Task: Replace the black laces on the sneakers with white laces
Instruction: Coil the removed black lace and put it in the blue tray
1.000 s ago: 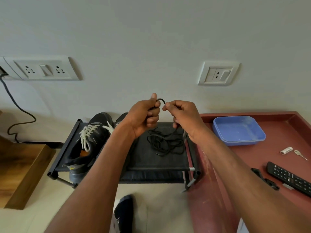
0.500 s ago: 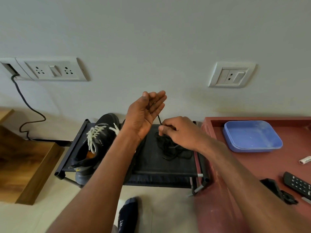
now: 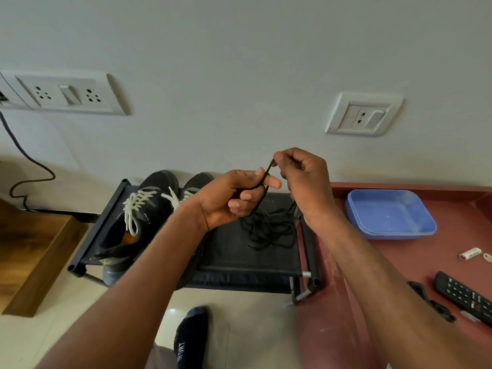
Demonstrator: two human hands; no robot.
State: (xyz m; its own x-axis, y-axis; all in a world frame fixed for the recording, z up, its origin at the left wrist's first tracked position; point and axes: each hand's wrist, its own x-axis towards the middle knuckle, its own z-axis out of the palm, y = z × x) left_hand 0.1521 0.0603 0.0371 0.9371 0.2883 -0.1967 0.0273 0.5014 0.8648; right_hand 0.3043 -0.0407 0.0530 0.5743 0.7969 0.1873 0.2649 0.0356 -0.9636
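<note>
Two sneakers point(image 3: 149, 209) stood side by side on the far left of the black shoe rack point(image 3: 255, 259), both already threaded with white laces point(image 3: 138, 206); the right sneaker was largely hidden behind the left forearm, so only part of its lacing could be checked. On the right of the rack lay the removed black laces point(image 3: 269, 230) in a loose tangle, one strand rising from it to the hands. The left hand point(image 3: 226, 198) held that strand with its fingers curled round it; the right hand point(image 3: 303, 177), just above and to the right, pinched the strand's upper end between thumb and forefinger. By this evidence the swap itself appeared done, and what remained seemed to be gathering or winding up the black laces. On the red surface point(image 3: 346, 302) at right sat a blue tray point(image 3: 391, 230), well apart from the laces.
</note>
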